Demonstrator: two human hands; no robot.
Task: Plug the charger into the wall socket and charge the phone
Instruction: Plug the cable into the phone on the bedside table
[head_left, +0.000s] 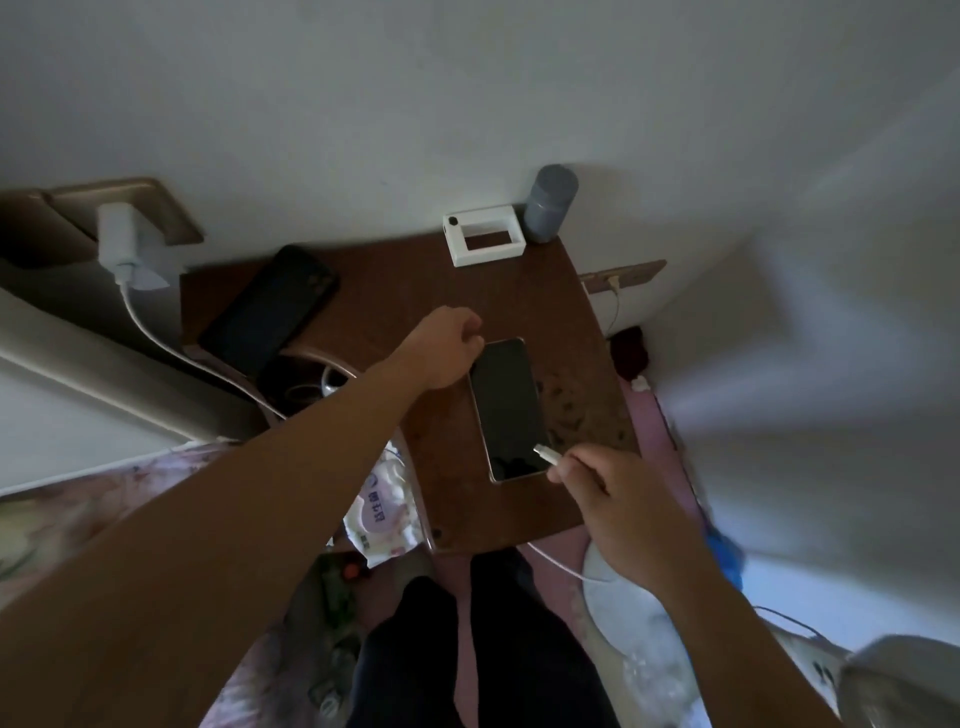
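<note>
A white charger (118, 236) sits plugged into the gold wall socket (156, 208) at the left. Its white cable (171, 345) runs down behind my left arm. A phone (506, 408) with a dark screen lies face up on the brown table (576, 322). My left hand (449, 345) rests at the phone's far left corner, fingers curled against its edge. My right hand (618, 499) pinches the cable's white plug (548, 453), whose tip lies over the phone's near right corner. The plug is outside the phone's port.
A second dark phone (270, 306) lies at the table's far left. A white box frame (483, 234) and a grey cylinder (550, 202) stand at the back by the wall. A printed packet (382, 512) hangs off the table's left edge. My legs are below.
</note>
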